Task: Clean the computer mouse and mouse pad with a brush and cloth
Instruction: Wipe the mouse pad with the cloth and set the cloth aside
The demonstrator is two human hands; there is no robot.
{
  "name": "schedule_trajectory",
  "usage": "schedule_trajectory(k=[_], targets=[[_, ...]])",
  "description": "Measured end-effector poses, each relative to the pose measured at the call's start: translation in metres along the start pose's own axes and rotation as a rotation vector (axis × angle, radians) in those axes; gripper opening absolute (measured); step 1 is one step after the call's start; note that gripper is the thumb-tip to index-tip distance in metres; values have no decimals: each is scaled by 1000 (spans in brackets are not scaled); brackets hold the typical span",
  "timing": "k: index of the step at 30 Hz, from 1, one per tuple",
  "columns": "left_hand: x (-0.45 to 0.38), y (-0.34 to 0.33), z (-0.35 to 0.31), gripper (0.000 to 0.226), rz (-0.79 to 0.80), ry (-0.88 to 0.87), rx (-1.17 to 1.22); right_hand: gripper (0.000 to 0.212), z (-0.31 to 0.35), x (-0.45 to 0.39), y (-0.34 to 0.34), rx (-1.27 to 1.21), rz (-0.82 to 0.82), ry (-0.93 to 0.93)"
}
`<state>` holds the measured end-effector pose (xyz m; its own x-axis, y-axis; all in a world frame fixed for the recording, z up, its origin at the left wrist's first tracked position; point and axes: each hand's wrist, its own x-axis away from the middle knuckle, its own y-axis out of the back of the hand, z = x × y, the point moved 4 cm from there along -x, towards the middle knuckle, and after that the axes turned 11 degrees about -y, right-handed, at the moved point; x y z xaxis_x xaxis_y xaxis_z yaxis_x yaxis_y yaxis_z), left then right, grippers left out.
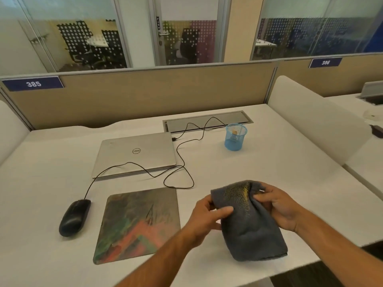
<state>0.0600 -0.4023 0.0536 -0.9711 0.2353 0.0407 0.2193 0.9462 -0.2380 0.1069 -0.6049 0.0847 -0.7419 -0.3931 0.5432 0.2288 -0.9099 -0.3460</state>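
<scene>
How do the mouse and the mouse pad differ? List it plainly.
The mouse is plain black and domed; the mouse pad is flat, square and multicoloured. The mouse trails a cable; the mouse pad has none. The mouse lies left of the mouse pad, not on it. Both rest untouched on the white desk.
</scene>
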Motion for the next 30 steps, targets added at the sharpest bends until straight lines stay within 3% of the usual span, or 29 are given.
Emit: schedule_trajectory(k=[5,10,15,20,30], targets=[[-23,18,4,37,-38,-1,-9,38,0,-15,10,-85,-19,-118],[-40,28,3,31,-56,19,10,60,-5,-26,17,201,-67,-138],[-63,22,4,36,-36,106,1,44,8,-36,31,258,-224,-100],[-94,2,8,61,55,221,-59,35,33,-48,63,273,-361,-119],[-155,-48,35,51,-16,275,-67,28,62,-63,130,328,-569,-201]])
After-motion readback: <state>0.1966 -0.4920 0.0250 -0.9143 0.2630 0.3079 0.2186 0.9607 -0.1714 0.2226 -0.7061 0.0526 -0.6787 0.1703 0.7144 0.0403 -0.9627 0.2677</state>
